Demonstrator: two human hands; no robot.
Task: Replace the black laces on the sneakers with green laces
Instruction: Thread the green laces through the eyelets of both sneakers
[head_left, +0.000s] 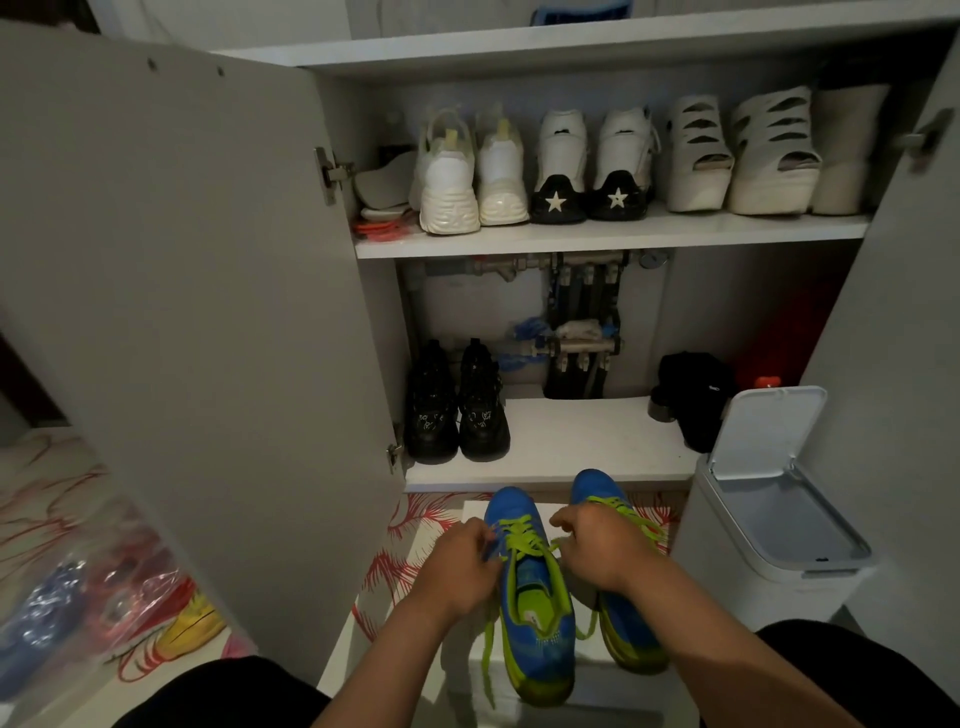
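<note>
Reaching in from the bottom edge, both forearms meet over a pair of blue sneakers (540, 618) that stand side by side, toes pointing away, on a low white platform (587, 686). Green laces (522, 538) are threaded through both shoes. On the nearer one, loose ends trail down past the heel. The left hand (462, 561) has its fingers (485, 538) curled in, pinching the lace at the eyelets of that shoe. The right hand (597, 551) lies across the second shoe, its fingers (563, 519) also clenched on a strand of green lace.

Red-and-white patterned floor (410, 551) shows beside the platform. To the left, bagged shoes (104, 608) lie on the floor beyond an open cabinet door (182, 312). Just right of the sneakers stands a white bin (769, 561) with its lid up.

Inside the cabinet, the lower shelf (571, 447) carries a pair of black boots (457, 410) at the left and a dark bundle (691, 395) at the right, with metal pipes (576, 322) behind. The upper shelf (597, 236) holds white trainers (467, 176), star-heeled sneakers (587, 171) and white wedge sandals (743, 156) in a row.
</note>
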